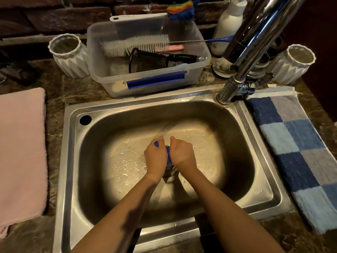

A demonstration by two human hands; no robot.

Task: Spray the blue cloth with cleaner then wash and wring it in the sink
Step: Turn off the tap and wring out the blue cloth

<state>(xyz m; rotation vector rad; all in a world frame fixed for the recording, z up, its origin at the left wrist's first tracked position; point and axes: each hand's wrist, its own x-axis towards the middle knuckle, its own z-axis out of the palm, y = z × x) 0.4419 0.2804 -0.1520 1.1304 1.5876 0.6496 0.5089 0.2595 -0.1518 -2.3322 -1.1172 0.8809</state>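
Both my hands are low in the steel sink (255, 190), side by side over the drain. My left hand (155, 157) and my right hand (182, 154) grip the blue cloth (168, 152), bunched tight between them. Only small bits of blue show: a strip between the hands and a tip by my left thumb. Water droplets and foam speckle the sink floor left of my hands. A white bottle (228, 24) stands at the back behind the chrome faucet (255, 42).
A clear plastic tub (102, 70) with brushes and a black mesh cup sits behind the sink. White ribbed cups (69, 55) (295, 64) flank it. A pink towel (20, 152) lies left, a blue checked towel (299, 152) right.
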